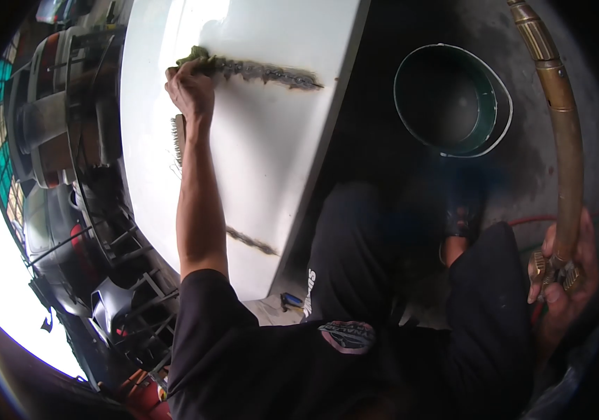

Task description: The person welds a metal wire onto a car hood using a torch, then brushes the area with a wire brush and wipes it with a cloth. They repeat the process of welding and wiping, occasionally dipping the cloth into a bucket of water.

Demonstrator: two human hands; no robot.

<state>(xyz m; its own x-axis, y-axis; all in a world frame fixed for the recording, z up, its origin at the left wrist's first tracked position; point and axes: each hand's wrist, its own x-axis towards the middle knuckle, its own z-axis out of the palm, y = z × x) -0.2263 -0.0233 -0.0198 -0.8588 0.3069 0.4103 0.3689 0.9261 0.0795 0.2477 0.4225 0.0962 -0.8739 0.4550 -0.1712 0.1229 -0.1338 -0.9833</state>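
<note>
My left hand (192, 89) is closed on a greenish cloth (198, 56), pressed on a white panel (271, 140) at the left end of a dark, scorched weld seam (268, 73). Beneath my left forearm, partly hidden, a wire brush (179, 140) lies on the panel. A second, shorter scorched seam (250, 241) runs lower on the same panel. At the right, my right hand (572, 294) grips a brass torch (567, 161) around its valve knobs; its upper end reaches the top edge of the view.
A green bucket (485, 105) with a pale rim stands on the dark floor right of the panel. Beside my right leg a red hose (530, 220) crosses the floor. Vehicles (54, 231) and metal racks are at the left. A blue object (291, 300) lies near the panel's lower corner.
</note>
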